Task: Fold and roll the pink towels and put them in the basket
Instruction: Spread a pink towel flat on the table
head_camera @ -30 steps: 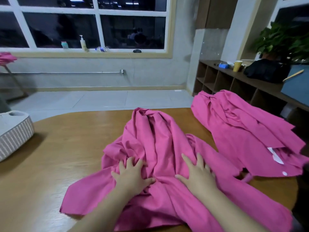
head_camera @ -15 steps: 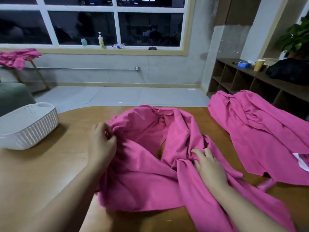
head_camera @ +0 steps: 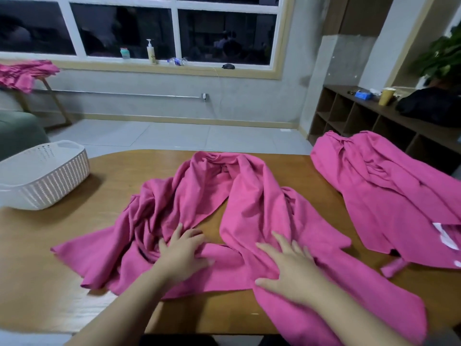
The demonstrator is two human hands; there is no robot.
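Observation:
A crumpled pink towel (head_camera: 249, 201) lies spread over the middle of the wooden table (head_camera: 119, 186). My left hand (head_camera: 182, 253) rests flat on its near left part, fingers apart. My right hand (head_camera: 289, 265) presses flat on its near right part, fingers spread. A second pink towel (head_camera: 389, 193) lies bunched at the table's right side, showing a white label. The white woven basket (head_camera: 45, 176) stands at the table's left edge, its inside hidden from here.
More pink cloth (head_camera: 25, 73) hangs on a wooden stand at the far left by the window. A dark shelf unit (head_camera: 361, 121) with a cup and a black bag stands at the right. Grey floor lies beyond the table.
My left hand let go of the raised towel edge and came down flat near the middle. The towel dropped and spread on the table. My right hand opened flat on it.

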